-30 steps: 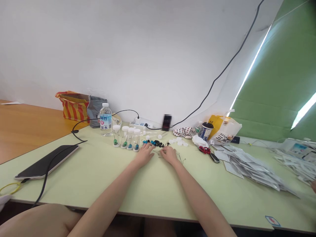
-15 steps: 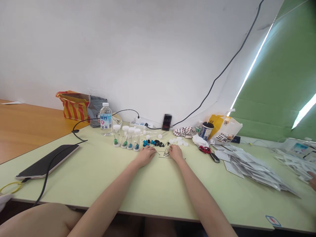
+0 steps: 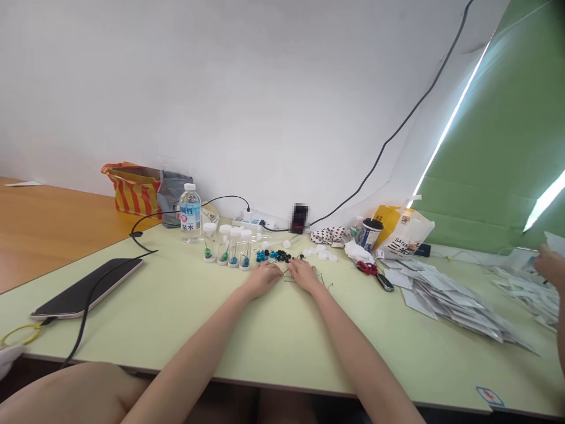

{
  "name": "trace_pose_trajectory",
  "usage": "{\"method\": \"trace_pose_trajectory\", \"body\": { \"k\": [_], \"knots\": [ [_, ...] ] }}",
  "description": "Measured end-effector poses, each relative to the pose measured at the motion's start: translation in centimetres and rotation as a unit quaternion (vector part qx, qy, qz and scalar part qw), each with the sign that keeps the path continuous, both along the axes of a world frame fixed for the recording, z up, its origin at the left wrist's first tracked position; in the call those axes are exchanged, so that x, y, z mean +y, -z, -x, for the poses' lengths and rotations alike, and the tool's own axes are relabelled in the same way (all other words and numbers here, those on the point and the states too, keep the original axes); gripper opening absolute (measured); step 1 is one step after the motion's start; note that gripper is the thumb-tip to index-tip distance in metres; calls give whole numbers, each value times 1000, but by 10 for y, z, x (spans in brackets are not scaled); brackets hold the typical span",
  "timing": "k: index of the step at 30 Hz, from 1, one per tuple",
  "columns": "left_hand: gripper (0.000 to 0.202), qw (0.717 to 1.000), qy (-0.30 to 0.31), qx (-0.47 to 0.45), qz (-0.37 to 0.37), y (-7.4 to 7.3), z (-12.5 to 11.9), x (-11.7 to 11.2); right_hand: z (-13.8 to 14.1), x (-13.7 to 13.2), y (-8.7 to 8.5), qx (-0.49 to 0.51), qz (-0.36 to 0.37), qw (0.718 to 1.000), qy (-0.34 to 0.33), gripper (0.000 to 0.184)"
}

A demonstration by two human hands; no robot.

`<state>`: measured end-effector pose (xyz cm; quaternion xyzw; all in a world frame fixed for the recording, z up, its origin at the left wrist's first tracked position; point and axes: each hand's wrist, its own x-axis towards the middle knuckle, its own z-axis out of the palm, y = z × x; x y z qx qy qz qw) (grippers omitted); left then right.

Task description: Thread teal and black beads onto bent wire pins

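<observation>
Both hands meet low over the table behind the small parts. My left hand (image 3: pixel 263 279) is closed, fingertips pressed on a thin metal wire whose end shows in the small gap between the hands. My right hand (image 3: pixel 303 275) bends its fingers down close by, pinched at the same wire; its fingertips are partly hidden. More thin bent wires (image 3: pixel 327 283) lie beside and under the right hand. Just beyond are blue beads (image 3: pixel 261 255) and black beads (image 3: pixel 282 255). Left of them stand several clear capped tubes (image 3: pixel 233 250) with green or blue beads and wires inside.
White caps (image 3: pixel 321 252) lie behind the right hand. Red-handled scissors (image 3: pixel 367 268) and a pile of white cards (image 3: pixel 441 294) are to the right. A water bottle (image 3: pixel 190 215) and a dark tablet (image 3: pixel 88 287) with a cable are left. Another person's hand (image 3: pixel 549 265) shows far right.
My right hand has moved left, closer to my left hand, uncovering wires on its right. The left hand has shifted slightly right. The other person's hand has risen with a white card.
</observation>
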<state>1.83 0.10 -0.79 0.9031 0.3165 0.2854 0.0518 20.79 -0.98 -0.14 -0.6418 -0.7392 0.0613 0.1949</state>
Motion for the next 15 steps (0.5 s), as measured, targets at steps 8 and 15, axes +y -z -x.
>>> {"method": "trace_pose_trajectory", "body": {
  "k": [8, 15],
  "knots": [
    [25, 994, -101, -19, -21, 8, 2, 8, -11, 5, -3, 11, -27, 998, 64, 31],
    [25, 994, -108, -12, -10, 8, 3, 7, -26, 15, 0, 26, 8, 990, 141, 19]
  ]
}}
